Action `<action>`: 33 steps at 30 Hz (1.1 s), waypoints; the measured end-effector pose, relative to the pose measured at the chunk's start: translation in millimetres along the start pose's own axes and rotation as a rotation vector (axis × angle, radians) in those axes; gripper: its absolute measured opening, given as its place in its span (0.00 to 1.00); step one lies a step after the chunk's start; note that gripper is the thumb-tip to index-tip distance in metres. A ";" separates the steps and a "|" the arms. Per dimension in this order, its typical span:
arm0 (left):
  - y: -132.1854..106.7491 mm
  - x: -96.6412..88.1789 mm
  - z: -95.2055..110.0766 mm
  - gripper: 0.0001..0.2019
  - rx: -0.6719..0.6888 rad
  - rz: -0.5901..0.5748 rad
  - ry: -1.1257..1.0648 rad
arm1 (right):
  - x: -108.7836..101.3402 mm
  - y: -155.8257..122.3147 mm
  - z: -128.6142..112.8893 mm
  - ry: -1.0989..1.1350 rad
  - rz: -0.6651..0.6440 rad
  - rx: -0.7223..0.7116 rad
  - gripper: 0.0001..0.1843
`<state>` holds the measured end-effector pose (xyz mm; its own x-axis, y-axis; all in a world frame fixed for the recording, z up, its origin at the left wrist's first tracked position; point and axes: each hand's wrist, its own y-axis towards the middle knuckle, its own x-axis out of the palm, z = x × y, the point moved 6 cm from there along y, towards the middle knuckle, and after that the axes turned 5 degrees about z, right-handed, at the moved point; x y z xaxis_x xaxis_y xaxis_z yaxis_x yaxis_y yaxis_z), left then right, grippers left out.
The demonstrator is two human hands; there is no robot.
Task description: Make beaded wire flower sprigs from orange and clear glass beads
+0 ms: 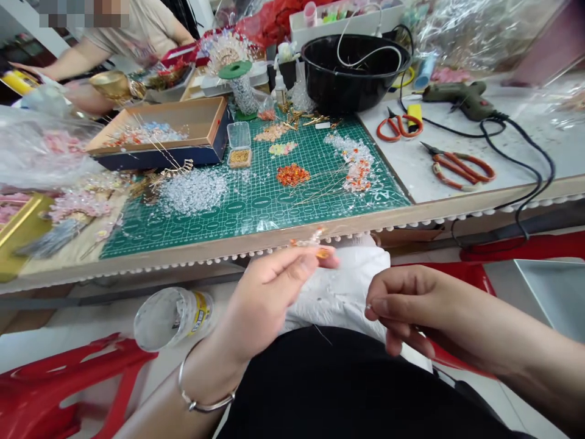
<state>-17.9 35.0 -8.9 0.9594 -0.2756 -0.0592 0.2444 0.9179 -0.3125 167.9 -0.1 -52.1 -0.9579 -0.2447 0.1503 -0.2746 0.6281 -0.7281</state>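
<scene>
My left hand (269, 292) is raised just below the table edge, its thumb and fingers pinching a small orange and gold beaded wire piece (313, 242). My right hand (402, 311) sits to the right with its fingertips pressed together on a thin wire (368, 306), which is hard to make out. A short strand of wire (322, 333) shows below my hands against my black clothing. A white cloth (338, 292) lies on my lap between my hands. Neither hand touches the table.
A green cutting mat (256, 201) holds loose crystal beads, orange beads and wires. Nearby are a brown box (155, 137), a black bowl (351, 73), orange-handled pliers (461, 167) and a glue gun (461, 100). A co-worker (137, 30) sits across the table. A plastic bottle (172, 318) stands below.
</scene>
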 end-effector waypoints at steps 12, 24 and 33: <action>-0.7 19.3 -24.4 0.08 -0.075 -0.242 -0.025 | 3.2 4.2 -0.8 0.003 0.100 -0.052 0.18; 0.9 14.8 -27.9 0.05 -0.090 -0.305 -0.075 | 17.1 6.5 -8.9 0.113 0.020 0.011 0.17; -2.6 17.5 -31.8 0.12 -0.121 -0.303 -0.164 | 12.3 4.7 -8.0 0.096 0.034 -0.030 0.20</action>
<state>-6.2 18.7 -39.3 0.8583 -0.4711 0.2034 0.5119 0.7584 -0.4035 154.2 5.7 -48.3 -0.9699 -0.1522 0.1901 -0.2430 0.6569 -0.7137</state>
